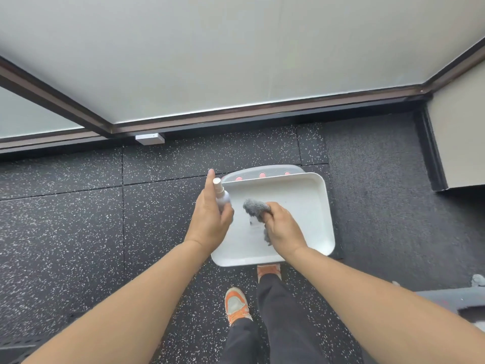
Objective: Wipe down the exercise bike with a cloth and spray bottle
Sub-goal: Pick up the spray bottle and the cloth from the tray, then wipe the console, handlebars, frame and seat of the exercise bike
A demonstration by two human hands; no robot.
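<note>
A: What is the left hand (pixel 210 222) doing?

B: Its grip is wrapped around a small white plastic spray bottle (pixel 221 197), held upright at the left edge of a white rectangular plastic tray (pixel 321 206). The index finger is stretched up past the bottle's cap, and the other fingers curl round the body.

A: And the right hand (pixel 283 228)?

B: Its grip is clenched on a crumpled grey cloth (pixel 256 208). One bunch of the cloth sticks out past the knuckles toward the bottle, and a strip hangs down beside the palm. The hand is over the inside of the tray; I cannot tell whether the cloth touches the tray floor.

A: Where is the tray?

B: It rests on a low grey stand with pink round spots (pixel 262 172), only the far edge of which shows beyond the tray's rim. That stand sits on a black rubber floor with white speckles (pixel 78 232).

A: Is the exercise bike visible?

B: Only dark grey machine parts (pixel 451 300) at the lower right edge; I cannot tell what they belong to.

A: Anything else around?

B: The person stands just behind the tray in black trousers (pixel 278 324) and orange and grey trainers (pixel 236 304). Ahead, frosted glass panels in dark brown frames (pixel 236 48) meet the floor, with a small white box (pixel 150 139) at the base of the frame.
</note>
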